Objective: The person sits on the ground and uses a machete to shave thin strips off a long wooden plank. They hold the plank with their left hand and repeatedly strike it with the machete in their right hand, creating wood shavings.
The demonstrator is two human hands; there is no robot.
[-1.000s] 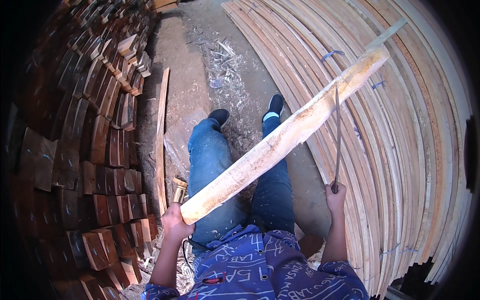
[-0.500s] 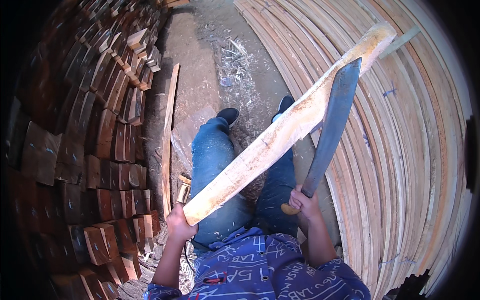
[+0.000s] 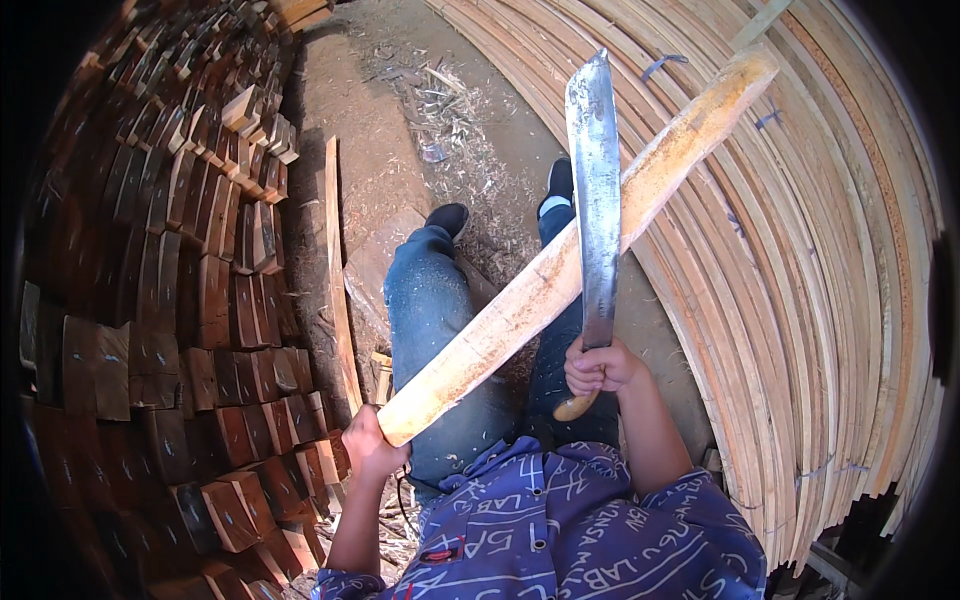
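Observation:
A long pale length of wood (image 3: 490, 345), with brownish patches on its face, runs slantwise from above my left thigh up to the right. My left hand (image 3: 373, 442) grips its near end. In my right hand (image 3: 603, 368) is the curved wooden handle of a machete (image 3: 597, 190), its wide grey blade pointing away from me. The blade crosses over the wood in the picture; whether the two touch I cannot tell.
Stacked reddish-brown wood blocks (image 3: 200, 385) rise along the left. Long pale boards (image 3: 760, 290) lie bundled on the right. A thin strip of wood (image 3: 336, 250) rests on the dirt floor beside the blocks. Shavings (image 3: 450, 110) litter the ground ahead of my feet.
The machete has swung left and its blade turned, now showing a brighter face across the wood. My right hand has risen slightly. My left hand keeps its grip on the wood.

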